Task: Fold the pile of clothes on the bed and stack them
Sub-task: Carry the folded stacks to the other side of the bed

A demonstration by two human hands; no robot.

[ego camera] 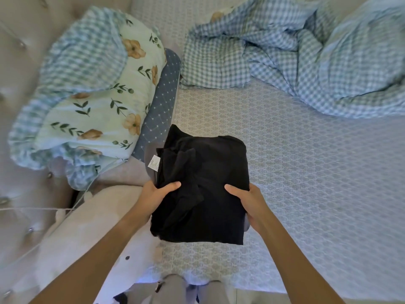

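Observation:
A folded black garment point(208, 178) lies over the near left part of the bed, a white label point(154, 164) showing at its left edge. A grey layer peeks out beneath it on the left and right sides. My left hand point(156, 195) grips its left edge, thumb on top and fingers underneath. My right hand point(246, 201) grips the right edge the same way. Whether the garment rests on the bed or is lifted slightly I cannot tell.
The patterned bedsheet point(306, 172) stretches to the right. A crumpled blue gingham duvet point(295, 53) lies at the back. A floral pillow point(96, 102) and a blue dotted pillow point(162, 110) lean at the left against a tufted beige headboard point(19, 51).

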